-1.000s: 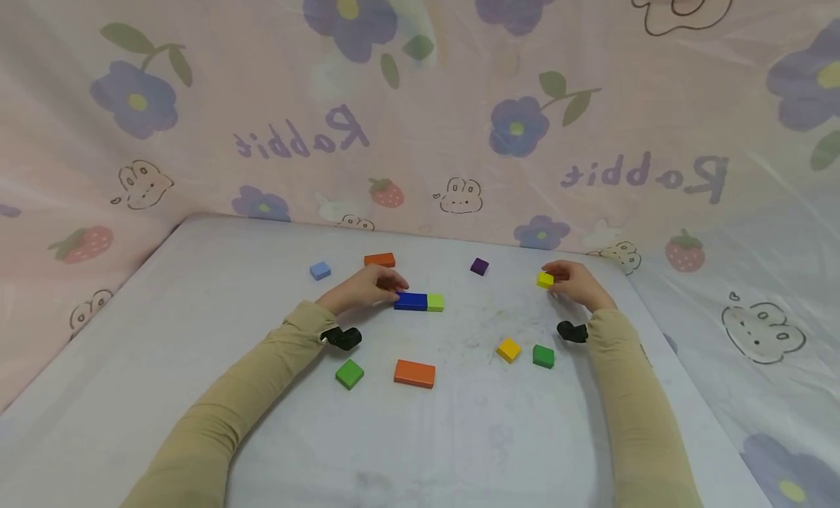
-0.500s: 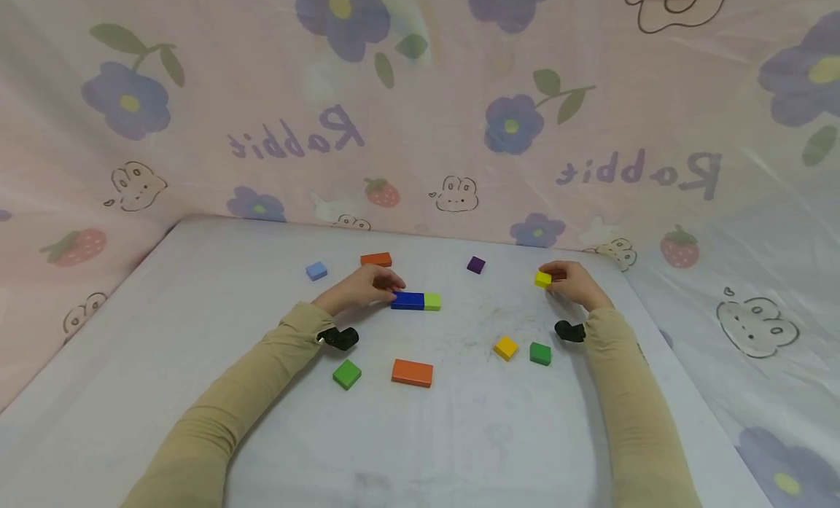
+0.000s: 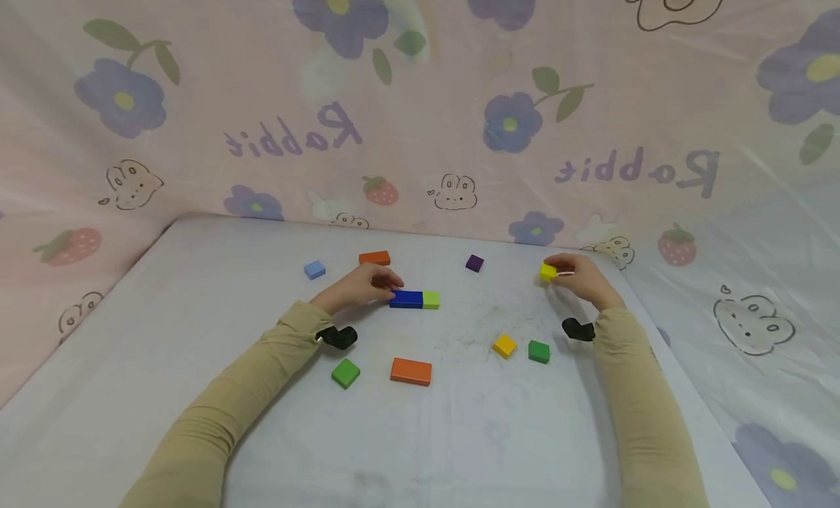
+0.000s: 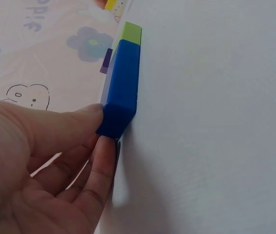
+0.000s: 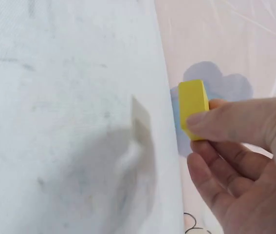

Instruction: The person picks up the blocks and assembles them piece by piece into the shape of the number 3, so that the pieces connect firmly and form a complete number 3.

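In the head view my left hand [image 3: 361, 286] is at the left end of a long dark blue block [image 3: 406, 299]. The left wrist view shows its thumb and a fingertip gripping that end of the block [image 4: 122, 83]. A lime green block [image 3: 430, 300] sits end to end with the blue one, forming a straight row. Over at the right, my right hand [image 3: 581, 278] pinches a small yellow block [image 3: 547, 272] between thumb and fingers. Seen from the right wrist, the yellow block [image 5: 193, 107] is raised, its shadow falling apart from it on the white surface.
Behind the row lie a light blue block [image 3: 315, 270], an orange block [image 3: 374, 258] and a dark purple block [image 3: 475, 263]. Nearer are a green block [image 3: 345, 373], another orange block [image 3: 411, 372], an orange-yellow block [image 3: 504, 346] and a darker green block [image 3: 539, 352]. A patterned curtain [image 3: 420, 129] borders the table.
My right hand has risen slightly and shifted right with the yellow block, away from the table. The left hand stays at the blue block; the whole head view has drifted a little.
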Motion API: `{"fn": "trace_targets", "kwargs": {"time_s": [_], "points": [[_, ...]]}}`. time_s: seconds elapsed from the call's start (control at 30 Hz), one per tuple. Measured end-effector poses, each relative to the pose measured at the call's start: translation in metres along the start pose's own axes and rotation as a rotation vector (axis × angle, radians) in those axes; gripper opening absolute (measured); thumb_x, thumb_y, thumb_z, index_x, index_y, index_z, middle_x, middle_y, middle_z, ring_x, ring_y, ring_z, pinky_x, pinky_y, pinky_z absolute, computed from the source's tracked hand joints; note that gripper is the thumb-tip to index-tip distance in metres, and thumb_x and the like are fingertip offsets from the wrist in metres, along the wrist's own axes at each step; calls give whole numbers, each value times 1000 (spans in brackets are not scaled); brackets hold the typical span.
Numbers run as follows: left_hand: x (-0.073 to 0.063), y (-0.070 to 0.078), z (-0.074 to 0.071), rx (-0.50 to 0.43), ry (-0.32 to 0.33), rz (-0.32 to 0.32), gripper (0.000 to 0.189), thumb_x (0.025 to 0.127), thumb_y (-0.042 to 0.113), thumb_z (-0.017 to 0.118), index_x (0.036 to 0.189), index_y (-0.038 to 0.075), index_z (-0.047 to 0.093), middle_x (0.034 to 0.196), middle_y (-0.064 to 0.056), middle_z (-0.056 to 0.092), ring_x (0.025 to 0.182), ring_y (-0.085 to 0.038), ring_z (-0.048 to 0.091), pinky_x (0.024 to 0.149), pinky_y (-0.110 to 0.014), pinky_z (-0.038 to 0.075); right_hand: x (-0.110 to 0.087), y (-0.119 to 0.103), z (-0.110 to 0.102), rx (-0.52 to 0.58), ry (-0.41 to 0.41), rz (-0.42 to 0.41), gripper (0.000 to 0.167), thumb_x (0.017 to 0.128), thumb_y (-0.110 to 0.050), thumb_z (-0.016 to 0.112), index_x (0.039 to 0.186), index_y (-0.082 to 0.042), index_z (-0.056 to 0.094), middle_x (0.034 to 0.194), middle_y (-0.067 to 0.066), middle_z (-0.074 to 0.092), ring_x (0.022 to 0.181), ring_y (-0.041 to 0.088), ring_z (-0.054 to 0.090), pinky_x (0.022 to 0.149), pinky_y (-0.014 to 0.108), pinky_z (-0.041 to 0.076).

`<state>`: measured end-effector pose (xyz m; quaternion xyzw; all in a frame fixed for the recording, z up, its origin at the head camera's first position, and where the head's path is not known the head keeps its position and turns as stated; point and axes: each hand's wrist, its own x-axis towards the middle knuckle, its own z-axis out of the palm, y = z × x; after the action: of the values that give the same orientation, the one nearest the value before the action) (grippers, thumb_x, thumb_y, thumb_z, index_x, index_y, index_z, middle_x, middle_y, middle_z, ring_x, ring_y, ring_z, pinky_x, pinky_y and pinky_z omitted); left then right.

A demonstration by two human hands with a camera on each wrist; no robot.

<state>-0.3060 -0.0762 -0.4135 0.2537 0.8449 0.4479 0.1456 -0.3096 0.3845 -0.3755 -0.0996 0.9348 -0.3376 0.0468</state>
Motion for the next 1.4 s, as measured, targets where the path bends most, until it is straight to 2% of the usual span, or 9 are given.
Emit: {"fn": "trace_targets", "kwargs": {"time_s": [0.23, 0.4, 0.87, 1.17, 1.4], "points": [[0, 0, 1, 0, -1, 2, 26, 89, 0, 65, 114, 3, 66, 108, -6, 66, 94, -18, 60, 87, -30, 49, -5, -15, -2, 21, 27, -37, 39, 92, 0, 58, 131, 3, 52, 133, 23, 49, 121, 40, 46, 100, 52, 38], [0, 0, 0, -4, -3, -4, 26, 89, 0, 64, 115, 4, 66, 110, -6, 66, 97, -19, 60, 90, -32, 48, -4, -31, 2, 46, 35, -93, 39, 93, -1, 59, 131, 3, 52, 133, 22, 49, 120, 38, 47, 99, 51, 39], [0, -1, 0, -16, 0, -17, 25, 90, 0, 64, 114, 4, 67, 109, -5, 66, 96, -19, 59, 89, -32, 48, 12, -72, 24, 46, 19, -209, 39, 90, 2, 61, 128, 5, 55, 129, 22, 54, 114, 36, 51, 98, 47, 42], [0, 1, 0, -6, 6, -33, 25, 89, 1, 65, 114, 6, 67, 109, -5, 66, 95, -19, 59, 88, -31, 48, 21, -92, 36, 53, -24, -249, 38, 90, 1, 62, 127, 3, 56, 128, 19, 55, 114, 34, 52, 99, 45, 41], [0, 0, 0, -3, 11, -20, 25, 89, 1, 65, 113, 5, 67, 107, -4, 66, 93, -19, 58, 87, -31, 49, 25, -106, 48, 60, -59, -322, 36, 89, 4, 63, 124, 5, 57, 125, 20, 56, 113, 33, 52, 99, 46, 41]]}}
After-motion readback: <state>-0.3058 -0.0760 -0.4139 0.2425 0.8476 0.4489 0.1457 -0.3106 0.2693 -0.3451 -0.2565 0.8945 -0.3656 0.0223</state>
